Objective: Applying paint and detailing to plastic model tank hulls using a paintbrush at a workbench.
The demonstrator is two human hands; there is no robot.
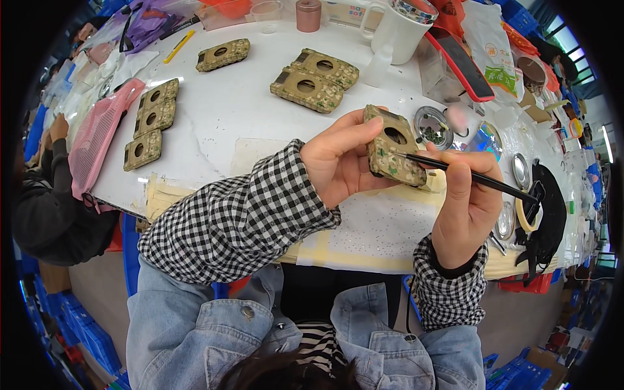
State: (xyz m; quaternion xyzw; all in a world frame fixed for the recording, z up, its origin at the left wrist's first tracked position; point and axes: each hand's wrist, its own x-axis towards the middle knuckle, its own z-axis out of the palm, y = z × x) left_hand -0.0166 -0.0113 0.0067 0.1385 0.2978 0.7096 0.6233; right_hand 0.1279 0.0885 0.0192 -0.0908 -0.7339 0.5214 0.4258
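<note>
My left hand (341, 153) holds up a camouflage-patterned toy tank hull (390, 144) with a round hole in its top, thumb on one edge and fingers beneath. Between the thumb and fingers of my right hand (465, 195) is a slim black pointed tool (484, 179), apparently tweezers. Its silver tip meets the hull's top surface just below the hole. Whether the tip pinches anything is too small to make out. Similar hulls lie on the white table: a pair (315, 81) ahead, a single one (223, 55) farther back, and a cluster (153, 117) at the left.
Paper with tiny specks (370, 234) lies below my hands. A round dish of small bits (433, 128) sits to their right, near a red-edged phone (459, 68). A white mug (403, 32) stands behind. At left are a pink mesh basket (104, 140) and another person's dark sleeve (55, 214).
</note>
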